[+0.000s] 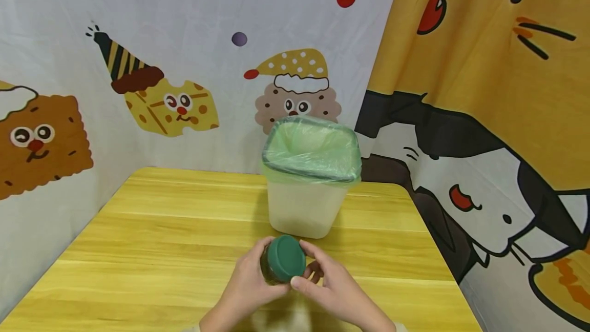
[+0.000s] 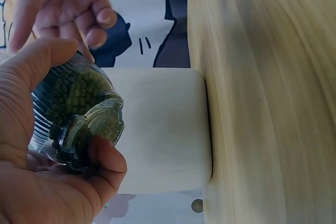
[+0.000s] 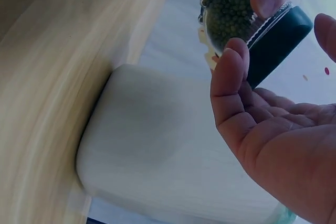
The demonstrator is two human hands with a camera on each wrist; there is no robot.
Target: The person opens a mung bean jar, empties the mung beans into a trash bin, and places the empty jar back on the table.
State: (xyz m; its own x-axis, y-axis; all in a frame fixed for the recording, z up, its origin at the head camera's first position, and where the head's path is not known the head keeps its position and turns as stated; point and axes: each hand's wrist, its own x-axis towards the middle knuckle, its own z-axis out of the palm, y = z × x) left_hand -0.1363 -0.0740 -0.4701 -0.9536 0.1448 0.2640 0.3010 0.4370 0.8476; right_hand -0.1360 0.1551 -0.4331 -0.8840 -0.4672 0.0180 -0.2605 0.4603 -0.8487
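Observation:
A clear ribbed jar (image 2: 79, 95) holds small green beads or beans and has a dark green lid (image 1: 287, 257). My left hand (image 1: 251, 275) grips the jar's body, thumb on one side and fingers curled round the other. In the left wrist view the jar is tilted, its base toward the camera. Around the lid my right hand (image 1: 329, 281) hovers with fingers loosely bent. The right wrist view shows a small gap between the right thumb (image 3: 326, 35) and the lid; whether the other fingers touch it is unclear.
Just beyond the hands stands a whitish bin (image 1: 304, 209) lined with a thin green plastic bag (image 1: 313, 152). It stands on a yellow wood-grain table (image 1: 184, 229). Cartoon-printed curtains (image 1: 193, 24) hang behind the table and along its right side.

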